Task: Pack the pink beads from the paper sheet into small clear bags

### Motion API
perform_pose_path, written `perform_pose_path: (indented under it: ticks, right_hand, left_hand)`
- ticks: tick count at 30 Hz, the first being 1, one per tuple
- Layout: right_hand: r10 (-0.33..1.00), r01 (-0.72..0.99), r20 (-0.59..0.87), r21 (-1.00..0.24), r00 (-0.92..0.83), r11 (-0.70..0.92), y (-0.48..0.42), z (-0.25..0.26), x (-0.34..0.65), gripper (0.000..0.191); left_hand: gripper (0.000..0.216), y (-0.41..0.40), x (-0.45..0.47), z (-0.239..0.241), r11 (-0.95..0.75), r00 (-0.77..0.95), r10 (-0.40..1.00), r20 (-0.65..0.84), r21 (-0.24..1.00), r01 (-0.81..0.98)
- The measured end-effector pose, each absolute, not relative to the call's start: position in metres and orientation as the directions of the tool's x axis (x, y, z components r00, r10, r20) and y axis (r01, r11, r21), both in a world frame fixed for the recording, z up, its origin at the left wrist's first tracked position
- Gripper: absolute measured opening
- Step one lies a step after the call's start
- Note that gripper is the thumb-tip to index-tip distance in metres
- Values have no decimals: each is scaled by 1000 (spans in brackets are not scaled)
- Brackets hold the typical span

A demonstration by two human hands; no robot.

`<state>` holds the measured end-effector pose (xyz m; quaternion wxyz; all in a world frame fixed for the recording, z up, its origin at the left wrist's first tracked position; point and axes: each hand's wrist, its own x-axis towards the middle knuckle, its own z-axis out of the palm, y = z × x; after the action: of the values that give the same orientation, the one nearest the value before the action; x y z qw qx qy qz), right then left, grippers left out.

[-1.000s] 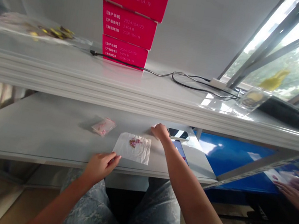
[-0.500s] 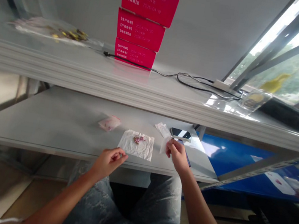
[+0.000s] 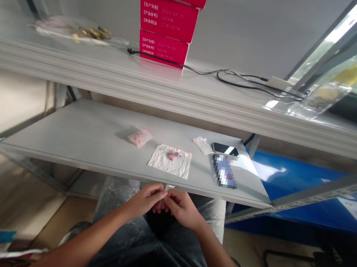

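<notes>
My left hand (image 3: 149,198) and my right hand (image 3: 182,207) meet over my lap, just below the shelf's front edge. Between their pinched fingertips is a small clear plastic bag (image 3: 169,188), mostly hidden by the fingers. Ahead of them a creased white paper (image 3: 161,160) lies on the lower shelf. A small cluster of pink and brownish pieces (image 3: 172,155) rests on it, too small to make out. To the left sits a filled pinkish plastic bag (image 3: 139,137). Another clear bag (image 3: 202,145) lies to the right of the paper.
A phone (image 3: 226,149) and a blue item, blurred out (image 3: 224,171), lie at the right of the lower shelf (image 3: 71,133). The upper shelf's edge (image 3: 172,91) juts over its back. Up there stand red boxes (image 3: 167,16), a black cable (image 3: 235,83) and a bag of yellowish pieces (image 3: 92,33).
My right hand has left the shelf's right side with a clear bag and come to the middle. My left hand has moved right to meet it. The camera view has shifted.
</notes>
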<state>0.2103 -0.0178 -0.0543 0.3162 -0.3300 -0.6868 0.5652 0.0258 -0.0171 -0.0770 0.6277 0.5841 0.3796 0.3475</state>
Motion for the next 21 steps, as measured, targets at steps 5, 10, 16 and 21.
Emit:
perform_pose_path:
  ticks: [5,10,16,21]
  right_hand:
    - [835,51,-6,-998,-550,27,-12,-69,218,39]
    - [848,-85,-10,-994,-530,-65,-9,-86,216,36]
    - [863,-245,-61,-947,-501,-209,-15,-87,209,23]
    - [882,-242,-95,-943,-462,-229,-14,-86,210,21]
  left_hand:
    - [28,-12,27,-80,91,475,874,-102,995,48]
    - [22,-13,27,-82,160,516,842,-159,986,43]
    - [22,-14,27,-81,201,507,847,-161,979,-25]
    - [21,-14,26,-82,158,417,899,-136,987,-19]
